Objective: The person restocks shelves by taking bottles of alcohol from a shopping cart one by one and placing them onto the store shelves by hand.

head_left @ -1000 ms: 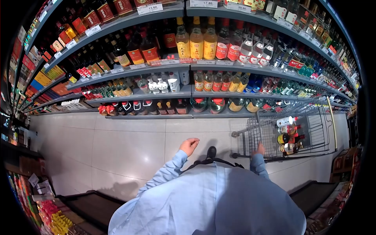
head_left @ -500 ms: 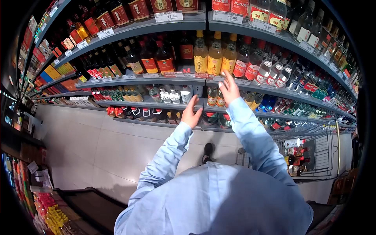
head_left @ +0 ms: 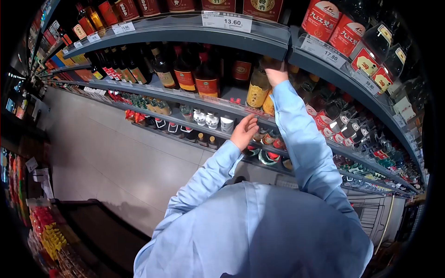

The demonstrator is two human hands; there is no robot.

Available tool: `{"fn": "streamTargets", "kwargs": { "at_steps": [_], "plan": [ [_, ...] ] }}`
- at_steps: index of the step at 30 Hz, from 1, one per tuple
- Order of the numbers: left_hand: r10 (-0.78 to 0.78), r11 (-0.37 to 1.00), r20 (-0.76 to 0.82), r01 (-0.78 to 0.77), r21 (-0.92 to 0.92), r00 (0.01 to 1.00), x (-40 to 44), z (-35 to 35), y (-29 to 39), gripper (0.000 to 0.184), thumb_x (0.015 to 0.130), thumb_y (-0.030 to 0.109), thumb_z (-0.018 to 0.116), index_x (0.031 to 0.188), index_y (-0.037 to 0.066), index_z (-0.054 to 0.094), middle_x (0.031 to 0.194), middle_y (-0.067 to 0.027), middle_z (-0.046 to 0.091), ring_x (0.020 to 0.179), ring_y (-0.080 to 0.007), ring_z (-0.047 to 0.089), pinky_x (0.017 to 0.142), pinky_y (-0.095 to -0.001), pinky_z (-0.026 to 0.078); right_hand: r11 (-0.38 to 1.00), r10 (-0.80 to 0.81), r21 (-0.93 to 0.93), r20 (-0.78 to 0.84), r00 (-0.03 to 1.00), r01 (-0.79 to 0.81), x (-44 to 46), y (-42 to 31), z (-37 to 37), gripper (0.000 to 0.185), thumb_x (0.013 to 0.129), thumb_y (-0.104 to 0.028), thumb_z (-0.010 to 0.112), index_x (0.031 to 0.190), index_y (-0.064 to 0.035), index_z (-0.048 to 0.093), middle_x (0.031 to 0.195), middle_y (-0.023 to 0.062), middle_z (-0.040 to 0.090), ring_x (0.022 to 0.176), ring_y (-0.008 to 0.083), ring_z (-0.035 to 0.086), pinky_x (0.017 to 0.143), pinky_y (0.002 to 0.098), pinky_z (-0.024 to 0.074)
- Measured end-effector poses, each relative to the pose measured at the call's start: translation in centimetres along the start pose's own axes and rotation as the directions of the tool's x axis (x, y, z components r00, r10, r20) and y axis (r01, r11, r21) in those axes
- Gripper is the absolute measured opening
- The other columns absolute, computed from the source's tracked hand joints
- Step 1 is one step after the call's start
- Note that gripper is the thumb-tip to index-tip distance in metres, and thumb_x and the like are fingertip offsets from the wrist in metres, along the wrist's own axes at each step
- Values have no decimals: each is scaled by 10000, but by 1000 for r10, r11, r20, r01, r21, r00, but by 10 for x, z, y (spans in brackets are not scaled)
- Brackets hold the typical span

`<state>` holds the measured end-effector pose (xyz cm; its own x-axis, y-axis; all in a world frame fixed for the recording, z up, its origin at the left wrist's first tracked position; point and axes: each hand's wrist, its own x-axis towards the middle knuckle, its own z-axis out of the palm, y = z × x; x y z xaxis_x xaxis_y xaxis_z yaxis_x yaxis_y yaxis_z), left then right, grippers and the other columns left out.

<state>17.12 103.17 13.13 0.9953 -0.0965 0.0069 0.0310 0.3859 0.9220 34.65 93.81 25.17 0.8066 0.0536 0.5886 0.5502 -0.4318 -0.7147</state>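
My right hand [head_left: 276,72] reaches in under the upper shelf, at the top of a yellow-labelled glass bottle [head_left: 257,92]. Its fingers are in shadow by the bottle's neck, so I cannot see whether they grip it. Another yellow-labelled bottle [head_left: 269,104] stands just to the right, partly behind my sleeve. Lower down, my left hand [head_left: 244,132] hovers in front of the shelf edge, fingers loosely bent and slightly apart, holding nothing. Dark bottles with red and yellow labels [head_left: 206,85] stand to the left on the same shelf.
The upper shelf edge [head_left: 259,42] with price tags juts out above my right hand. Below are small white bottles [head_left: 212,121]. Red-and-white-labelled bottles [head_left: 324,125] line the shelf on the right. A wire cart [head_left: 373,215] stands at lower right, a dark bin-like stand [head_left: 95,231] at lower left.
My view has turned leftward and closer to the shelf. My right hand has moved up and in to the top of the yellow-labelled bottle. My left hand stays low before the shelves.
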Motion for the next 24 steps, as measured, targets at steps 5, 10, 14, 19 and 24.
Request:
{"fn": "streamTargets", "kwargs": {
  "at_steps": [5,10,14,19,24],
  "plan": [
    [-99,989,75,107,-106,992,15,-6,-9,444,832,56,505,1235,-7,331,1145,-107,482,1045,-141,464,890,-239,376,995,-44,-94,-4,999,44,13,-17,1,453,647,-216,715,1006,0,544,992,129,572,913,230,537,809,314,410],
    [-257,945,143,279,-170,956,21,-12,4,426,839,107,494,1231,17,352,1139,-84,491,1024,-133,479,867,-231,373,961,132,243,11,991,-131,-3,-15,1,425,686,-86,662,1064,13,495,976,110,573,888,202,554,793,297,426],
    [-353,899,181,386,-204,918,24,-15,17,437,842,136,467,1245,32,334,1186,-92,456,1043,-156,470,906,-264,343,844,229,489,42,972,-220,-21,-27,-5,363,670,-46,669,995,17,520,990,87,559,862,167,555,735,267,445],
    [-443,834,226,491,-252,868,26,-23,13,450,840,163,470,1254,75,318,1230,-105,425,1092,-197,451,935,-310,320,850,309,428,64,949,-306,-50,-54,-10,77,740,-55,608,739,5,560,689,64,599,650,125,576,631,248,452],
    [-447,812,273,514,-275,852,29,-26,16,445,851,152,449,1262,69,299,1229,-114,423,1094,-209,451,939,-310,319,905,200,385,-7,980,-182,-69,-60,-11,93,772,-30,558,691,-20,513,686,70,584,670,130,572,651,254,452]
  ]
}}
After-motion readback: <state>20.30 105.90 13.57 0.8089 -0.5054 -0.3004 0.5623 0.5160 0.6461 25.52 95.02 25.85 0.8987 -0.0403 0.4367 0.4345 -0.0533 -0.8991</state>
